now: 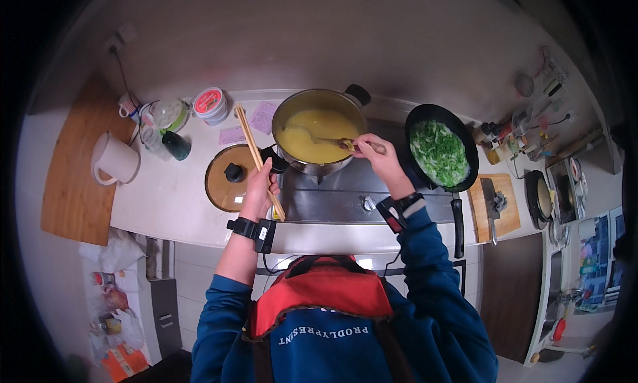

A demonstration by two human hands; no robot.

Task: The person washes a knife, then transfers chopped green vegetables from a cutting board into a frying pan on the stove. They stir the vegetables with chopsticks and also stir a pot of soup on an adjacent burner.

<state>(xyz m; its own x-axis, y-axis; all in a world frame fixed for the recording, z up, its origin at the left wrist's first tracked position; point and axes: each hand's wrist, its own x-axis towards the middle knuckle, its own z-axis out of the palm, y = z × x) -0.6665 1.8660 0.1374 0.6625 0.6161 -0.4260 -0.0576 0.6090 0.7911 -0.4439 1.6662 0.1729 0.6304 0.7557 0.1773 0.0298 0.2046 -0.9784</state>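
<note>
A large two-handled metal pot (319, 126) holding yellow soupy food stands on the stove. My right hand (374, 151) grips the handle of a ladle or spoon (329, 140) whose far end dips into the yellow food. In my left hand (261, 183) is a bundle of long wooden chopsticks (251, 141), held upright beside the pot's black handle (275, 160). Under and left of that hand lies a round glass lid (219, 176) with a black knob. Right of the pot, a black frying pan (442, 148) contains chopped green vegetables.
A cutting board (508, 218) with a cleaver (490, 198) and a crumpled cloth lies at right. On the left counter stand a white electric kettle (119, 159), a green bottle (176, 145) and a lidded tub (211, 106). The pan's handle (457, 228) juts past the counter edge.
</note>
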